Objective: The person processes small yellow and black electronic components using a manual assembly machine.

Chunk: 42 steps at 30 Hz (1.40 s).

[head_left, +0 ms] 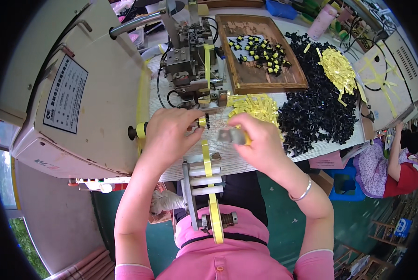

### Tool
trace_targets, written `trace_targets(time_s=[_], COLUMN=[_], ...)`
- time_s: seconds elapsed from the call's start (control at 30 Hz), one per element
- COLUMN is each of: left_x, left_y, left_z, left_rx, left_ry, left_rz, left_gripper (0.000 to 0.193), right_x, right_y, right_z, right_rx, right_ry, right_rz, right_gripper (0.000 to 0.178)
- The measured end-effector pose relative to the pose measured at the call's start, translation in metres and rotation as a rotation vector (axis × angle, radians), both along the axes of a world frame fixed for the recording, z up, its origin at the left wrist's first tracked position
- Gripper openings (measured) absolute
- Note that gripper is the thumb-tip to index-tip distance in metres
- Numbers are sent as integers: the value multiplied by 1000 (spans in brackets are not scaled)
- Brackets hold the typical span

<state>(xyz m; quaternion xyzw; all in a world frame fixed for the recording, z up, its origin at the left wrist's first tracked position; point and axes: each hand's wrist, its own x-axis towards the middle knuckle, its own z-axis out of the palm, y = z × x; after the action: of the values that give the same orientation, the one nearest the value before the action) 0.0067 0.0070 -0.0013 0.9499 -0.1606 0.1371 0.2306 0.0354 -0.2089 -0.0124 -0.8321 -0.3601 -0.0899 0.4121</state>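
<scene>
My left hand [168, 132] pinches a small black-and-yellow bobbin [202, 122] between thumb and forefinger, just below the metal machine head [185, 65]. Black teeth or pins show at its right end. To the right, my right hand [261, 140] is closed round a small grey metal tool [231, 136], whose blurred tip points left toward the bobbin; its exact kind is unclear. A bit of yellow shows under those fingers. Below both hands, yellow tape [207, 161] runs from a roll [215, 219] over white rollers [203, 180] on a metal bracket.
A wooden tray [239, 77] holds several black-and-yellow bobbins. Cut yellow strips [258, 108] lie beside my right hand. Farther right spread a heap of black plastic parts [307, 121] and more yellow strips [338, 70]. A large beige machine housing [92, 112] stands left. Another person [381, 170] sits at right.
</scene>
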Motion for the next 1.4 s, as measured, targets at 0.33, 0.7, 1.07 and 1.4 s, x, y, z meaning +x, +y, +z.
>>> trace_targets(time_s=[0.33,0.7,1.07,1.4], left_x=[-11,-11,-10,-7], left_y=[9,6,4,-6], left_z=[-2,-4,-5,6], left_rx=[154,167,184,-56], left_ry=[1,-67,-60,-1], left_rz=[179,191,198,54], left_gripper=[33,32,32,34], right_x=[21,122,125,36], right_y=[22,-74,-84,-16], right_z=[-2,17,-1,2], right_rx=[-302,-638,-911,-141], right_ry=[-233,-8,62,-150], right_rz=[93,-617,-655,70], right_gripper=[32,20,15,35])
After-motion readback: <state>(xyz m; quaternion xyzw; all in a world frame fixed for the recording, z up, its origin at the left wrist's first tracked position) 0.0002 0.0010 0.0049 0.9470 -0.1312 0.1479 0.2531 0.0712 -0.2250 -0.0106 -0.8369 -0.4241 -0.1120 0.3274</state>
